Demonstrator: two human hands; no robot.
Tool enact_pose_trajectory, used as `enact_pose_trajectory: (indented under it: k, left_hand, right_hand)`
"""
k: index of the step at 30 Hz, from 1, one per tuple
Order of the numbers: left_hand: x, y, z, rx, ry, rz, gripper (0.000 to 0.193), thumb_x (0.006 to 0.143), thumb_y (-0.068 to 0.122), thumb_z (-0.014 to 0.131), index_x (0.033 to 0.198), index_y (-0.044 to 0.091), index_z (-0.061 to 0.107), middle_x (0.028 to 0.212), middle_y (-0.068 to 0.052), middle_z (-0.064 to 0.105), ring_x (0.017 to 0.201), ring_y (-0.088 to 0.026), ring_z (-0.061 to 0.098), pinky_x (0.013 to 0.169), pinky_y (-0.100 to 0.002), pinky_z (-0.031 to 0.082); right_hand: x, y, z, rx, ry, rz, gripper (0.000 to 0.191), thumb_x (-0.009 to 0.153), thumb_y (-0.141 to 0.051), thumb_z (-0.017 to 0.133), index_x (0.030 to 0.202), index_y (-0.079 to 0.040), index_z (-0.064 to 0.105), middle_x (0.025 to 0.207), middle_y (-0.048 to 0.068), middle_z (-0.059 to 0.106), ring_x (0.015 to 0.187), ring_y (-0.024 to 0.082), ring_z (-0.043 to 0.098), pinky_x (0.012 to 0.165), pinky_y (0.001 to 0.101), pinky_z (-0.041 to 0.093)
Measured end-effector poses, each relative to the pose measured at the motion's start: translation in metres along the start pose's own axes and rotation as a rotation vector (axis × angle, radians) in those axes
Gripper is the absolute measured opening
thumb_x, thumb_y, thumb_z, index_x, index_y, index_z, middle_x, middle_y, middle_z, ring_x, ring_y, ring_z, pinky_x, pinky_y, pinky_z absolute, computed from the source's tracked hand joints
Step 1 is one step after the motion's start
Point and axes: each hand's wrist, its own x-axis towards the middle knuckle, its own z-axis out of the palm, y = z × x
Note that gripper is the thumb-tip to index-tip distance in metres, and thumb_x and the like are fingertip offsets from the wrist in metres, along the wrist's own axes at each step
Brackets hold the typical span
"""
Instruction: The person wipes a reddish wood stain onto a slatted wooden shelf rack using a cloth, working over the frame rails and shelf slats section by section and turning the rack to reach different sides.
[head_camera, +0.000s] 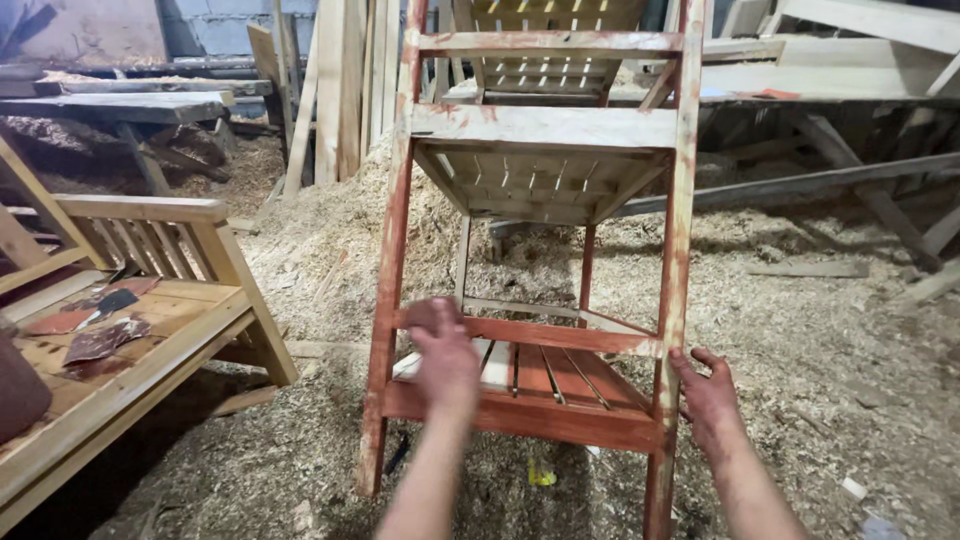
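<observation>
**A:** Starting on the left, we've got the slatted wooden bench (150, 300) parked off to the side with scraps of sandpaper (100, 335) lying on its seat. Handy spot, we'd guess, since it's near enough to reach and up out of the sawdust floor (820, 330).

**B:** Yeah, and then the shelf rack (535, 330) stands right in front of us, tilted a bit. Looks like it stands upright so we can get at the lower tier, which is the part stained red, while the upper tiers are mostly bare wood with only red smears.

**A:** Our left hand (445, 355) is out over the lower crossbar, just left of middle. It's blurred, fingers curled down, maybe around some dark pad or rag, but we honestly can't tell what, or whether it's pinching anything at all.

**B:** Right hand (708, 400) is clearer: fingers loosely spread, resting against the rack's right upright (675, 250) just above the bottom shelf. We figure it's there to steady the frame, since the legs sit in loose shavings. Both hands are smeared reddish.

**A:** So the rack sits between our hands, basically, the right one touching it, the left right over its front rail. Planks (330, 90) lean against the back wall behind it.
</observation>
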Motion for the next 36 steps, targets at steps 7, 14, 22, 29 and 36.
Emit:
enact_pose_trajectory:
  k: [7,14,22,29,36]
  left_hand:
    - [-0.055,0.048,0.097,0.494,-0.328,0.265,0.068,0.106,0.014,0.035,0.167,0.026,0.007,0.135,-0.027,0.038,0.074,-0.023,0.065,0.06,-0.035,0.061]
    - [-0.098,0.095,0.159,0.687,-0.314,0.495,0.063,0.102,0.018,0.045,0.161,0.02,0.023,0.124,-0.023,0.043,0.085,-0.031,0.064,0.064,-0.04,0.058]
    - [-0.043,0.033,0.062,0.562,-0.291,0.438,0.058,0.112,0.038,0.033,0.163,0.021,0.011,0.13,-0.032,0.047,0.077,-0.033,0.068,0.063,-0.043,0.061]
    - [0.027,0.0,-0.062,1.062,-0.113,0.179,0.063,0.106,0.041,0.038,0.164,0.045,0.013,0.146,-0.021,0.043,0.099,-0.033,0.071,0.078,-0.046,0.061]
    - [0.01,-0.006,-0.02,0.954,-0.262,0.639,0.057,0.104,0.034,0.051,0.156,0.044,0.029,0.146,-0.013,0.045,0.095,-0.034,0.071,0.072,-0.046,0.062]
  right_hand:
    - [0.003,-0.002,-0.009,-0.05,0.015,0.044,0.087,0.079,-0.047,0.08,0.151,-0.014,0.044,0.144,0.022,0.054,0.134,0.039,0.047,0.104,0.0636,0.041]
    - [-0.001,0.002,-0.01,0.051,0.056,-0.121,0.073,0.084,-0.038,0.079,0.142,-0.006,0.049,0.124,0.022,0.065,0.113,0.032,0.061,0.092,0.0455,0.051]
    - [-0.014,-0.004,-0.014,-0.309,0.221,-0.247,0.074,0.083,-0.046,0.086,0.136,-0.005,0.057,0.131,0.023,0.061,0.117,0.032,0.059,0.098,0.0454,0.05]
    - [0.001,-0.002,-0.024,-0.187,0.119,-0.184,0.082,0.081,-0.05,0.084,0.139,-0.003,0.051,0.131,0.025,0.062,0.119,0.033,0.059,0.101,0.0471,0.049]
    - [0.012,0.008,-0.026,-0.166,0.064,-0.166,0.082,0.081,-0.05,0.081,0.141,-0.004,0.049,0.135,0.025,0.06,0.125,0.034,0.057,0.106,0.0476,0.047]
